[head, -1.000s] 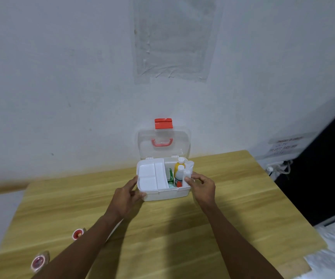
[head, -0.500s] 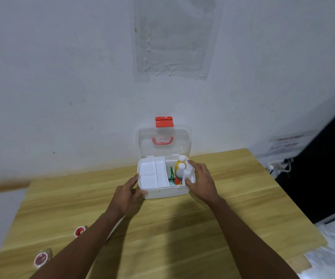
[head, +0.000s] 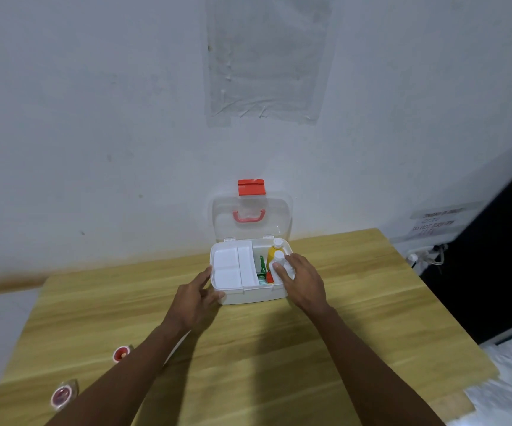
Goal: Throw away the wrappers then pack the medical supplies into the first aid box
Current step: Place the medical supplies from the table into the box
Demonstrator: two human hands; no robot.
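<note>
A paper notice [head: 438, 222] is fixed on the wall at the right, above the table edge. It carries some lines of dark capital letters, but they are blurred; one line seems to read "CCTV", and the rest cannot be read surely. The green packet [head: 262, 267] inside the first aid box [head: 248, 295] has print too small to read.

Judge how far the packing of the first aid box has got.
Done: a yellow bottle and a green packet stand in the first aid box. In hand: the right hand lowers a white bottle; the left hand steadies the box. Left: two red-and-white tape rolls on the table; lid open.
</note>
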